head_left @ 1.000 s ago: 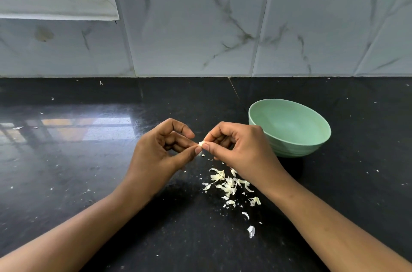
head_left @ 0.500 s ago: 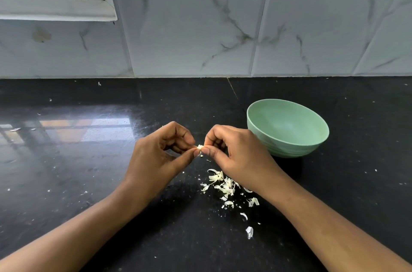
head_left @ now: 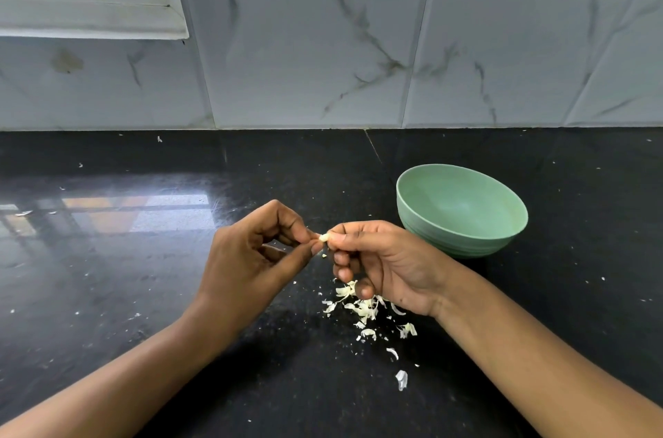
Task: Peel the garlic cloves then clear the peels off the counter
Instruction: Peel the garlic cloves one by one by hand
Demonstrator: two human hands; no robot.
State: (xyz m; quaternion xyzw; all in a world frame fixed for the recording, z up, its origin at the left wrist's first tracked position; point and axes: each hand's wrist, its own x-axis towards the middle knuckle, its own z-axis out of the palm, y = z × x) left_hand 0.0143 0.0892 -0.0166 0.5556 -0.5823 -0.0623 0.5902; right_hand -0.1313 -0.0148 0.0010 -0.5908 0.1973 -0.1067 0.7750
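A small pale garlic clove (head_left: 324,237) is held above the black counter (head_left: 143,294) between both hands. My left hand (head_left: 251,258) pinches its left end with thumb and forefinger. My right hand (head_left: 380,265) pinches the clove from the right, palm turned up, the other fingers curled. A pile of whitish garlic peels (head_left: 362,308) lies on the counter just below my right hand, with a few scraps trailing toward me. A tiny flake hangs just under the clove.
A pale green bowl (head_left: 462,244) stands on the counter to the right of my hands, its inside bare. A marble-tiled wall (head_left: 323,50) backs the counter, with a window sill (head_left: 89,18) at upper left. Small white specks dot the counter.
My right hand has rolled palm-up, exposing its curled fingers, while still pinching the clove. The left hand kept its pinch. Both hands stay over the peel pile.
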